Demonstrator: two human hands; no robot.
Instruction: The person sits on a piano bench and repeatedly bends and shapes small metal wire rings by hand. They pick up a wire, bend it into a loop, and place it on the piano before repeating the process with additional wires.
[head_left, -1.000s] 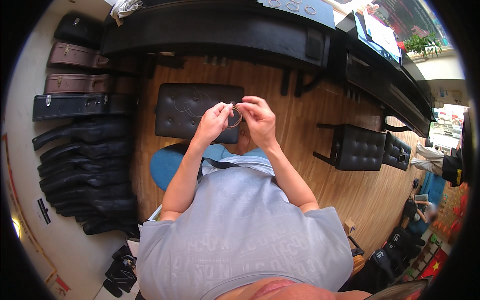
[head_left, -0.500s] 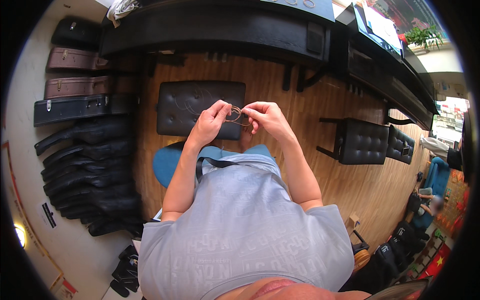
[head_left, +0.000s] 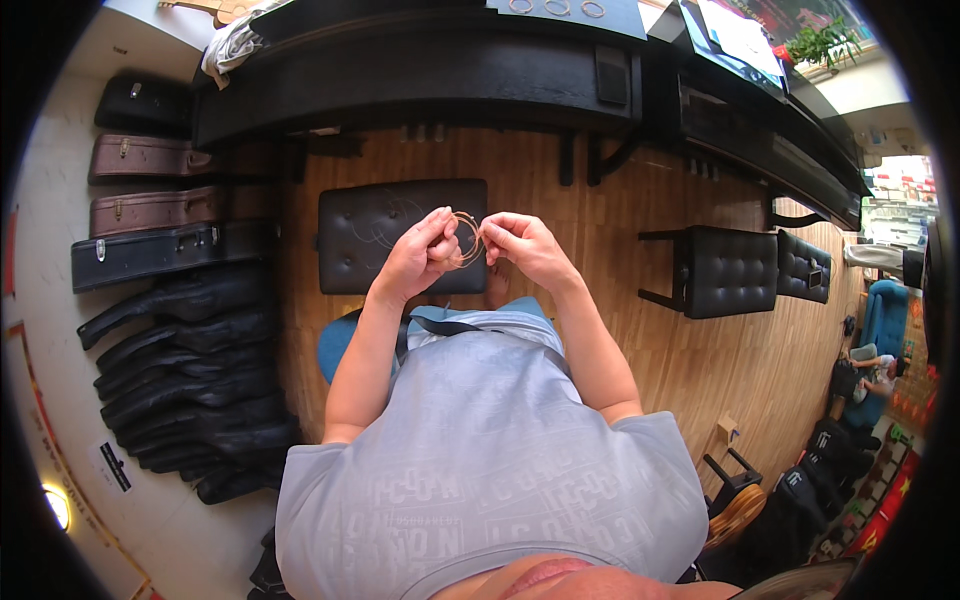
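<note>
My left hand [head_left: 418,258] is closed on the left side of a coiled bronze-coloured wire [head_left: 466,236], its loops standing out between my two hands over a black tufted bench [head_left: 355,262]. My right hand [head_left: 530,250] pinches the coil's right side with thumb and fingertips. Thin, pale wires trail across the bench top to the left of my hands. Several more coils [head_left: 556,8] lie on a grey-blue surface above the black furniture.
Guitar cases [head_left: 160,255] and soft bags [head_left: 185,375] line the left wall. Black pianos [head_left: 410,75] run along the front. Padded benches [head_left: 728,270] stand on the wooden floor [head_left: 700,360] at right. A person [head_left: 872,385] sits on a teal sofa at far right.
The coil's loops now show larger and rounder between my hands. My right hand has shifted slightly down, and my left fingers have curled further round the coil. The whole view has tilted slightly.
</note>
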